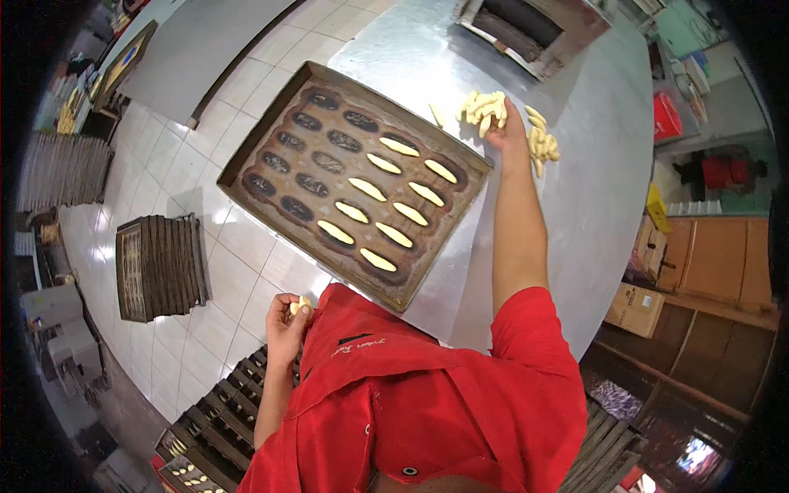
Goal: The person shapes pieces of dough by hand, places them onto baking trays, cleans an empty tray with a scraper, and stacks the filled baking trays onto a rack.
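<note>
A dark-rimmed metal baking tray (271, 207) lies tilted across the table's left edge. Several pale, spindle-shaped dough pieces (366, 189) rest in its right part, over dark oval marks; the oval marks in its left part are bare. Beyond the tray's right corner, my right hand (509, 131) closes on a heap of dough pieces (485, 107). More dough pieces (542, 145) lie just right of that wrist, and a single one sits near the tray's far edge. Low beside my apron, my left hand (288, 327) is closed around small dough pieces (301, 306).
The shiny metal table (583, 238) spreads under the tray and to the right. A dark-framed metal box (534, 29) stands at its far side. On the tiled floor at left is a stack of trays (160, 267). A loaded tray rack (218, 411) stands behind my left arm.
</note>
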Tool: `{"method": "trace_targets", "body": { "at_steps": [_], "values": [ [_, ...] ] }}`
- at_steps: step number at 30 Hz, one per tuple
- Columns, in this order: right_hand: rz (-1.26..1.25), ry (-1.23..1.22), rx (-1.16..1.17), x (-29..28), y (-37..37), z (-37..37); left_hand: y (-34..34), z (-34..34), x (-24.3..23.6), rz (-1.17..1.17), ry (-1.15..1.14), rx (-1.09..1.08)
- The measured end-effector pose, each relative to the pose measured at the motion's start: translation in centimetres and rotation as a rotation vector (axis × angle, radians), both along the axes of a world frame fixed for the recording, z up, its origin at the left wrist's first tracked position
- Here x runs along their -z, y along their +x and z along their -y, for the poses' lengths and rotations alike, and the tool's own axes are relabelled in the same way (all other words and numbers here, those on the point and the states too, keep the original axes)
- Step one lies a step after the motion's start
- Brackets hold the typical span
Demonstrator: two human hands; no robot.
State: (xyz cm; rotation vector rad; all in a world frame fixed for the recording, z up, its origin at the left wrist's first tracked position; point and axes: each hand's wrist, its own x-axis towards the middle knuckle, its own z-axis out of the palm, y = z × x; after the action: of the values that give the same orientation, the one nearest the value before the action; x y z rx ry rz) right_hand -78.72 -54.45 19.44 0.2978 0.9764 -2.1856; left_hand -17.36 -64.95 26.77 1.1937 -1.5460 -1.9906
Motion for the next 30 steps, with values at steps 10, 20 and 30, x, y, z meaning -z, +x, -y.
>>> {"method": "trace_targets", "body": {
  "at_steps": [10,20,30],
  "values": [
    [-0.587,1.254,-0.254,-1.0,11.7,-29.8,-3.4,-4.3,-1.3,-0.115,-0.016,0.203],
    [-0.731,1.156,0.059,-1.0,26.9,-32.5,-13.2,-12.4,1.3,-0.251,0.219,0.553],
    [-0.303,0.399,0.307,-0.3,35.9,-27.6,-22.1,-21.0,8.9,-0.256,0.603,0.208]
  ]
}}
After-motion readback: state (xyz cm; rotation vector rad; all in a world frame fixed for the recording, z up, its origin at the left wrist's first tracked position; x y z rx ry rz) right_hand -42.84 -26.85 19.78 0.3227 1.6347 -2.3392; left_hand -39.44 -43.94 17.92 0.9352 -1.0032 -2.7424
